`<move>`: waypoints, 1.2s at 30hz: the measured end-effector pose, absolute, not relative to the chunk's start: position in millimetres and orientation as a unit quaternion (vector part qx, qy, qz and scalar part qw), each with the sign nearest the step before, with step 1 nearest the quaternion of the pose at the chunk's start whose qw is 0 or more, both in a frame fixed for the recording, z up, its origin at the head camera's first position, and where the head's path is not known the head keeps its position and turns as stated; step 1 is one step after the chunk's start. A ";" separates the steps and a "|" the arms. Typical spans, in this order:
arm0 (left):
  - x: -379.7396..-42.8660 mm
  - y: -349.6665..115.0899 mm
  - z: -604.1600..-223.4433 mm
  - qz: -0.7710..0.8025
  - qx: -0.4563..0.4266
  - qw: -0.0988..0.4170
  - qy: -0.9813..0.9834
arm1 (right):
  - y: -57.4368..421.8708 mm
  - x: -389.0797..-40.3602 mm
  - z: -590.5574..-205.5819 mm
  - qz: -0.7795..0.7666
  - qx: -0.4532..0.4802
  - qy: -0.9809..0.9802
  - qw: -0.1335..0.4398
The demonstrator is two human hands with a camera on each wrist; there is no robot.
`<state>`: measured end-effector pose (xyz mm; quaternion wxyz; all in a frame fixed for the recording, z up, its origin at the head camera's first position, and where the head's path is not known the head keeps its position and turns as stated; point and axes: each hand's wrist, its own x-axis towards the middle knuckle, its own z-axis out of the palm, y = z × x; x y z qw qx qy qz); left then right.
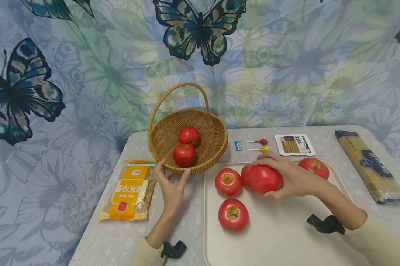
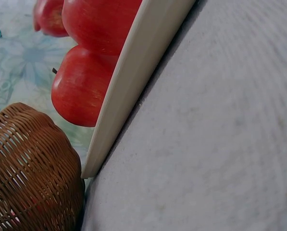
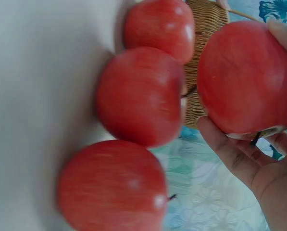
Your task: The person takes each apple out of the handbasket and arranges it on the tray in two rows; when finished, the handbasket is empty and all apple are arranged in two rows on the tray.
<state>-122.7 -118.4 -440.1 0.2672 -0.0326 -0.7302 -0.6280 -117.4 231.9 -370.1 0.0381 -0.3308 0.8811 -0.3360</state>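
My right hand (image 1: 291, 175) grips a red apple (image 1: 264, 180) over the beige tray (image 1: 273, 236), fingers and thumb round its side. In the right wrist view the held apple (image 3: 246, 77) is clear of the tray, stem end toward the palm. Another apple (image 1: 245, 176) is partly hidden behind it. More apples on the tray are one at the upper left (image 1: 228, 182), one nearer me (image 1: 233, 215) and one at the far right (image 1: 314, 168). My left hand (image 1: 171, 190) holds the near rim of a wicker basket (image 1: 210, 147), which tilts toward me with two apples (image 1: 184, 155) inside.
Left of the basket lies a yellow noodle packet (image 1: 128, 192). Behind the tray are a small blue-wrapped sweet (image 1: 238, 145), a red lollipop (image 1: 263, 141), a yellow lollipop (image 1: 264, 149) and a white flat pack (image 1: 295, 145). A long pasta packet (image 1: 372, 166) lies at the right.
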 end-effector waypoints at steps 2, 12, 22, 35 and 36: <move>-123.3 -118.7 -440.0 -0.629 -0.033 0.266 -0.730 | 232.9 -113.2 -374.5 -0.337 -0.321 0.884 0.047; -123.6 -118.7 -440.3 -0.632 -0.034 0.261 -0.729 | 232.2 -89.5 -390.1 -0.253 -0.322 0.910 0.064; -123.8 -119.0 -439.3 -0.628 -0.039 0.264 -0.731 | 226.6 -75.3 -412.4 -0.212 -0.367 0.903 0.068; -123.5 -119.0 -438.4 -0.630 -0.039 0.262 -0.730 | 214.7 -69.6 -416.8 -0.142 -0.399 0.905 0.030; -123.4 -118.9 -438.3 -0.631 -0.039 0.261 -0.730 | 214.8 -69.7 -417.0 -0.142 -0.398 0.906 0.030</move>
